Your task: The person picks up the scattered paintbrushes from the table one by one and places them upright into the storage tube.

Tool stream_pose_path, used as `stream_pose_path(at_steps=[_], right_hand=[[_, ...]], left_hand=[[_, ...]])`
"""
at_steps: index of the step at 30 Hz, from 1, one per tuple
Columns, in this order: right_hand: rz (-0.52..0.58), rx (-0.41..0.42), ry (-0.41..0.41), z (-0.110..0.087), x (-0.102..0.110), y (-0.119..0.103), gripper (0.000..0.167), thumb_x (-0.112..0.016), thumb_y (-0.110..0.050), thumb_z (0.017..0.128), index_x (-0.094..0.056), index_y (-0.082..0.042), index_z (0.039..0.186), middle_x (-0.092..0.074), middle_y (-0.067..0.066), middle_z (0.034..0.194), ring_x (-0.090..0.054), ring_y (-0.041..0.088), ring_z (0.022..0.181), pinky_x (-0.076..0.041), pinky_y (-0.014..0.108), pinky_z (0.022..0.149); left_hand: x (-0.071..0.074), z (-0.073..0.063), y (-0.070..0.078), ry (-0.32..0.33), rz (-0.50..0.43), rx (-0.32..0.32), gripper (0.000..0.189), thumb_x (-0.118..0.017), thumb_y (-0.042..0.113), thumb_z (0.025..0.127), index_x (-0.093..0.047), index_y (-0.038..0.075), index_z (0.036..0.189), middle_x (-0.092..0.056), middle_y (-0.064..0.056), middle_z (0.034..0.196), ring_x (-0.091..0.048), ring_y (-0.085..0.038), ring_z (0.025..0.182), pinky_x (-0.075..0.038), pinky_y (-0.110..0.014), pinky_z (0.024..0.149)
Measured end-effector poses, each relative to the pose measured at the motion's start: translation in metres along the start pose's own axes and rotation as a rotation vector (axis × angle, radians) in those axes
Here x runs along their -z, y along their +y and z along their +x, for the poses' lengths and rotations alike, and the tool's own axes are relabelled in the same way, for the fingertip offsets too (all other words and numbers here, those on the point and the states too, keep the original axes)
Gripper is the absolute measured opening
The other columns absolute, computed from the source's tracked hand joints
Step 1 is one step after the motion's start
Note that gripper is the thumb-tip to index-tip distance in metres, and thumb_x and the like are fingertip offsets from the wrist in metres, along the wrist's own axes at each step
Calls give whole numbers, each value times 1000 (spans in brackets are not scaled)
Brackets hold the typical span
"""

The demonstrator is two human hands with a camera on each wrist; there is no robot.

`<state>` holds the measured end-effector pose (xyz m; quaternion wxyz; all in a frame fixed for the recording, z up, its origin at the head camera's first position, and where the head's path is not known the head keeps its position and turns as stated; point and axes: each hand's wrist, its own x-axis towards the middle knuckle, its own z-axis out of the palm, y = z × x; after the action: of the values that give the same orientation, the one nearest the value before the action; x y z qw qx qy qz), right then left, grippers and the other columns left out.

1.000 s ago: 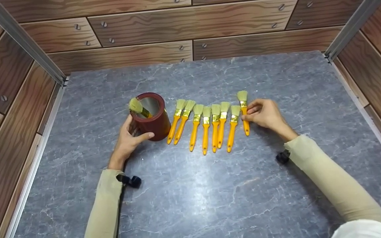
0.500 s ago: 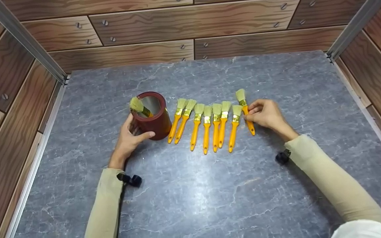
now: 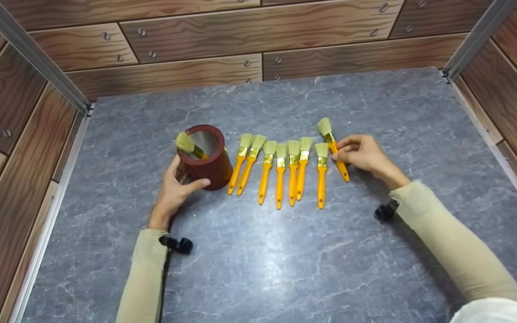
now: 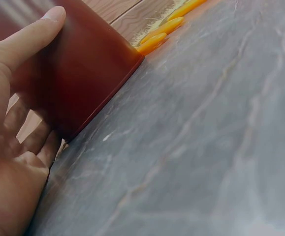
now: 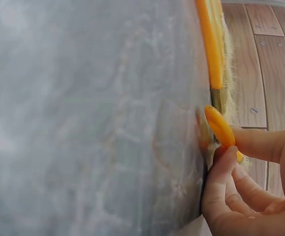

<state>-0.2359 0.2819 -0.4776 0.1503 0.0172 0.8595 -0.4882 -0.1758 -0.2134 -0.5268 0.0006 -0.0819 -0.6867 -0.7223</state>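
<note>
My left hand (image 3: 171, 190) grips a dark red cylindrical can (image 3: 211, 172) from its left side, thumb across the front. The can (image 4: 78, 64) stands on the table in the left wrist view. One paintbrush (image 3: 186, 142) leans inside it, bristles up over the rim. At the right end of a row of brushes, my right hand (image 3: 361, 154) pinches the orange handle of a paintbrush (image 3: 339, 163), its bristles pointing away and tilted left. In the right wrist view, the handle (image 5: 221, 128) sits between thumb and fingertips. The nearest row brush (image 3: 321, 179) lies just to its left.
Several more paintbrushes (image 3: 280, 179) with orange handles lie side by side between the can and my right hand, bristles pointing away. The grey marbled table (image 3: 258, 260) is bounded by wood-patterned walls (image 3: 195, 40) at the back and both sides.
The pinched brush has turned, its bristles swinging left and its handle end right. The row's rightmost brush has straightened, its handle end shifting right. My left hand and the can stay put.
</note>
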Motion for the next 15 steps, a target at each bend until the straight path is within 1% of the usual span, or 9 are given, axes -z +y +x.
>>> stream_pose_path(at_steps=[4,9,15], right_hand=[[38,-4,-29,-1,4,0,39,-77,-14,99,-66,7,130,-74,0,99,-70,5,83,-59,20,71],[91,0,-51,-3,7,-2,41,-76,-14,100,-64,7,133,-73,-7,97,-69,5,84,-60,20,75],[107,24,-58,-7,6,-14,46,-78,-16,100,-63,5,138,-71,-1,110,-68,5,94,-60,20,83]], left_hand=[[-1,0,1,6,3,4,101,-89,-2,85,-36,22,168,-54,-4,160,-49,-20,150,-41,-37,126],[0,-1,1,9,15,1,99,-89,0,85,-38,23,166,-55,-1,158,-50,-18,149,-41,-35,126],[-1,0,0,6,-16,6,99,-89,-2,85,-38,21,167,-55,-3,158,-51,-21,149,-43,-34,124]])
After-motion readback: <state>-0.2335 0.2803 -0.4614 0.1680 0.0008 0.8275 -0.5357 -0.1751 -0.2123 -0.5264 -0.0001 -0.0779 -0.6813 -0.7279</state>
